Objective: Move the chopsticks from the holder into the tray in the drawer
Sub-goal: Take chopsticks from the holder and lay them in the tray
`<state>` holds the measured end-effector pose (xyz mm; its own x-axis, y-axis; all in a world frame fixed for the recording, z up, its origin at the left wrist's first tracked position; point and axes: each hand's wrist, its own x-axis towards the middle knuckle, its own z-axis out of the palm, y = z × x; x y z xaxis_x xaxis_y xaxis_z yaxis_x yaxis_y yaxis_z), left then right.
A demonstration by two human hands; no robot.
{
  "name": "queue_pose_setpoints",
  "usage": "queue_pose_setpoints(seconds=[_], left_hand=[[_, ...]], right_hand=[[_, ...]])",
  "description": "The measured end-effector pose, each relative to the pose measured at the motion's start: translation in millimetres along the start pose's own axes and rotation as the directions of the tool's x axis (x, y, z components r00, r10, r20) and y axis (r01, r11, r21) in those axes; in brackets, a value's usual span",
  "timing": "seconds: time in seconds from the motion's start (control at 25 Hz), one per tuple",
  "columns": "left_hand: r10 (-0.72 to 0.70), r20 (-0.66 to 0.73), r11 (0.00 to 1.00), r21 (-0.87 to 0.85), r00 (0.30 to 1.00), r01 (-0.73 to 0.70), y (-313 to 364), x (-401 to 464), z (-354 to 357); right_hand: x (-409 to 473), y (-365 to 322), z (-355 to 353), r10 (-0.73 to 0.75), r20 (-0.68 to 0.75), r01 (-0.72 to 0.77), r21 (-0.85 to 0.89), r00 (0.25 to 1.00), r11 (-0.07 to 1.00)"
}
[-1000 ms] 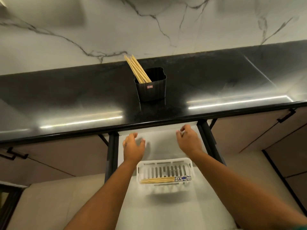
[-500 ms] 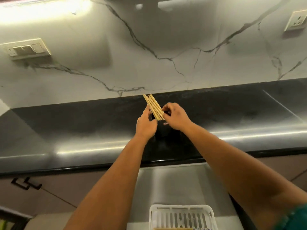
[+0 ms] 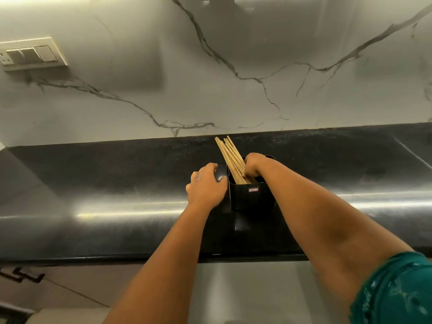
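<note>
1. Chopsticks (image 3: 228,155) – pale wooden bundle, leaning up and to the left out of black holder (image 3: 252,197) on dark glossy countertop (image 3: 117,183).
2. Right hand (image 3: 253,164) – reaching into holder's mouth, fingers curled around the sticks' lower part.
3. Left hand (image 3: 205,185) – pressed against holder's left side, fingers loosely spread, bracing it.
4. Teal sleeve (image 3: 397,291) at lower right; switch plate (image 3: 30,54) on marble wall.

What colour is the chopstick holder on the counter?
Black, with a small red label on its front; the holder shows clearly in the head view.
</note>
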<state>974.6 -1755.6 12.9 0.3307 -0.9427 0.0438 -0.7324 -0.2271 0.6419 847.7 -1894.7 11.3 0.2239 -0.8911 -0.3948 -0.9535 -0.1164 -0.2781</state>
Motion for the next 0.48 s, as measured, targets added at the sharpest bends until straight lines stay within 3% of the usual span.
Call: queue_pose_setpoints(seconds=[0.24,0.48], left_hand=[[-0.049,0.082,0.998,-0.033,0.995,0.052,-20.8,0.5,-2.9],[0.009,0.076,0.975,-0.22,0.997,0.008,7.3,-6.6,-3.6]], right_hand=[[-2.8,8.8,1.7,-0.044,-0.143,0.058,0.095,0.989,0.994],[-37.0,20.7,-9.7,-0.078,-0.388,0.198,0.28,0.918,0.939]])
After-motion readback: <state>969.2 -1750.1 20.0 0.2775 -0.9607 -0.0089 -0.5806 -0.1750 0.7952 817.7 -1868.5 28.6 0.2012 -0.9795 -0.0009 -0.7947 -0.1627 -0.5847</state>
